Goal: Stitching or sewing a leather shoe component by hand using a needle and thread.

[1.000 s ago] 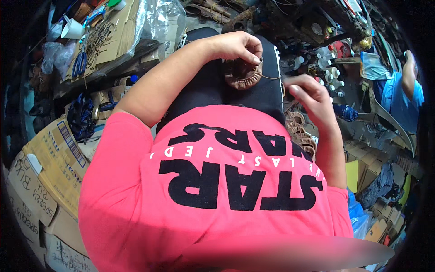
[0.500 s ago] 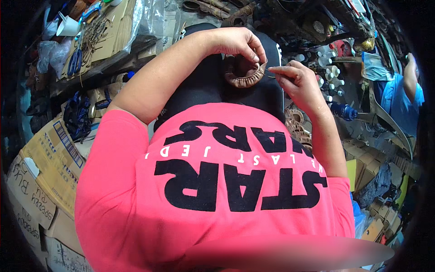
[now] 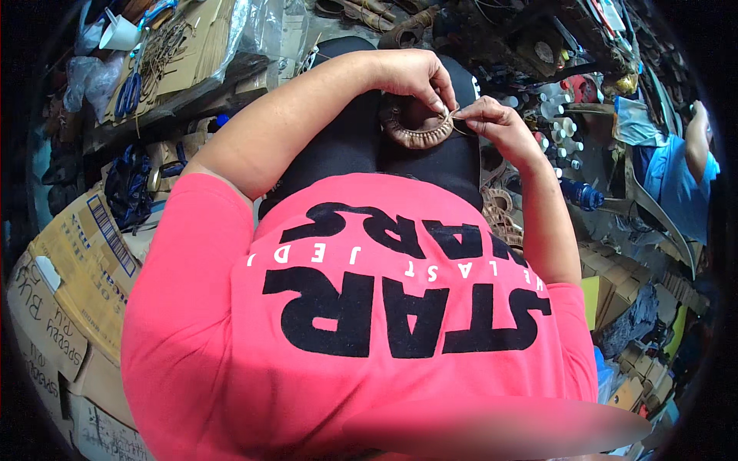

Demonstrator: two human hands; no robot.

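Observation:
A brown leather shoe upper with a puckered, gathered rim rests over my black-clad thighs, in the upper middle of the head view. My left hand reaches over it from the far side, thumb and fingers pinched at the rim's right end. Just to the right, my right hand is closed, its fingertips pinching a thin tan lace close against the leather. The two sets of fingertips nearly meet. Whatever lies under the left fingers is hidden.
Blue-handled scissors and a bundle of brown laces lie on cardboard at the far left. Several white-capped bottles stand to the right, near more brown shoe pieces. A blue-clothed person is at far right.
My right hand has moved slightly left, bringing its fingertips up to the shoe upper's rim. My left hand has shifted slightly right and down, still pinched there.

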